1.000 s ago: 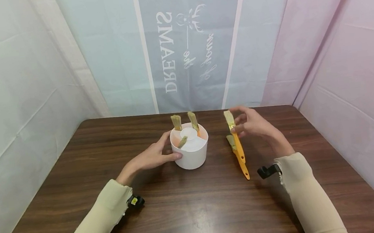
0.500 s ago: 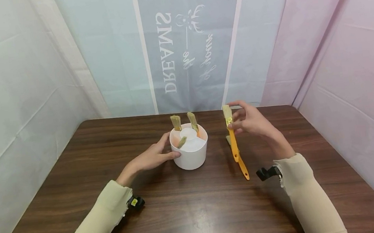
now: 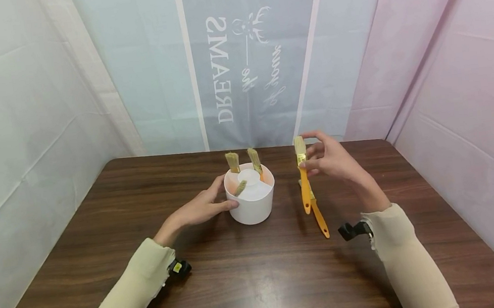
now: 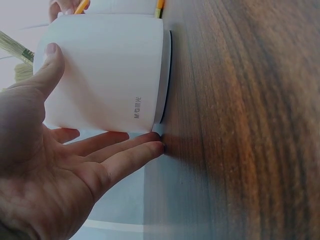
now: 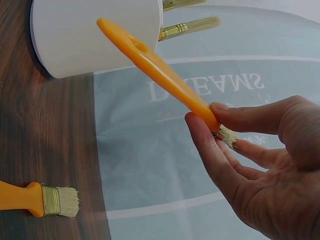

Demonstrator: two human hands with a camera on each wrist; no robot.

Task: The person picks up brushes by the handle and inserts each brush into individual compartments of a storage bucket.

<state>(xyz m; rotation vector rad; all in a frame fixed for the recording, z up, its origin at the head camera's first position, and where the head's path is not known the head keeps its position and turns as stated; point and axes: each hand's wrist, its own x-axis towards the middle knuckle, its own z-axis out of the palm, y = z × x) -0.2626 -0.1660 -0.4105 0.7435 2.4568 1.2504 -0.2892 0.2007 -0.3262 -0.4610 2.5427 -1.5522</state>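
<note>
In the head view, my left hand [image 3: 200, 207] holds the side of a white round pen holder [image 3: 253, 210], thumb on the near wall and fingers behind. Three paintbrushes stand in its compartments, bristles up, among them a back-left paintbrush [image 3: 232, 162] and a short-showing front one [image 3: 241, 188]. My right hand [image 3: 332, 162] pinches another paintbrush [image 5: 165, 75] near its metal ferrule, between thumb and index finger. Its yellow handle points down, bristles up, right of the holder. Below it a second yellow-handled paintbrush [image 5: 55, 200] lies on the table, its upper part partly hidden in the head view.
The dark wood-grain table [image 3: 251, 275] has its far edge just behind the holder. A blue-grey cloth [image 3: 260, 71] with printed lettering hangs there, and pale cloth walls [image 3: 19, 124] flank both sides. Black wrist mounts [image 3: 179, 267] sit under the sleeves.
The right hand has lifted its paintbrush and shifted slightly left, the handle swinging from slanted to nearly vertical. More of the lying brush's handle shows. The left hand and pen holder have hardly moved.
</note>
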